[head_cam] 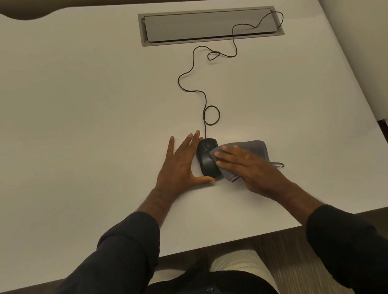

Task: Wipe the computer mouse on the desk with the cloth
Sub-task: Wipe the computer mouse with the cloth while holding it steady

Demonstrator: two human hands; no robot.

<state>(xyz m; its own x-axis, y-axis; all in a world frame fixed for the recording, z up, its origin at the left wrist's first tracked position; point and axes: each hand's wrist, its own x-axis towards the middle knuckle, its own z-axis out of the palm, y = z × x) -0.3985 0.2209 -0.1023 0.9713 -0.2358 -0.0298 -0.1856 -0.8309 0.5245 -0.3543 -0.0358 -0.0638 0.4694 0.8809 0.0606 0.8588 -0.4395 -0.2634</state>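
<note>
I see the black mouse [207, 160] near the front edge of the white desk [56, 117]. My left hand [178, 167] lies flat beside it, fingers straight, thumb at its rear. My right hand [249, 166] presses the grey cloth [251, 149] flat-fingered against the mouse's right side. The cable [201, 94] snakes back to a grey hatch [209, 23]. White partition [372, 42] stands right; wood-look floor [292, 258] below. No readable writing.
</note>
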